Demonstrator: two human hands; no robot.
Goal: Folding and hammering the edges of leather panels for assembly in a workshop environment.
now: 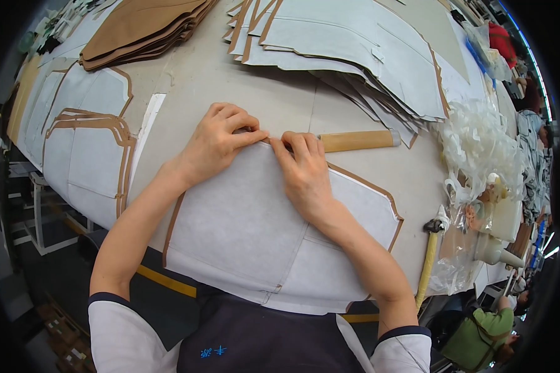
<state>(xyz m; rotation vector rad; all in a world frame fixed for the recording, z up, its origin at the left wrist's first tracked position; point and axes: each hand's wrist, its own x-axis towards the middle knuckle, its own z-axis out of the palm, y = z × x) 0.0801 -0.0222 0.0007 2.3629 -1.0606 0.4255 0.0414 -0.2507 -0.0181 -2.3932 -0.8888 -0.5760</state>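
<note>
A large white-backed panel with brown edges lies on the table in front of me, its near side by my body. At its far edge my left hand is closed, thumb and fingers pinching the brown border. Right beside it my right hand pinches the same border, its forearm crossing over the panel. The fingertips of both hands nearly meet; the bit of edge between them is mostly hidden. Just beyond my right hand lies a flat tan strip-like tool with a grey end, partly behind the fingers.
White panels with brown edges are stacked at the far side and at the left. Brown pieces are piled far left. On the right lie a yellow-handled hammer, clear plastic bags and a pale bottle. A person is at lower right.
</note>
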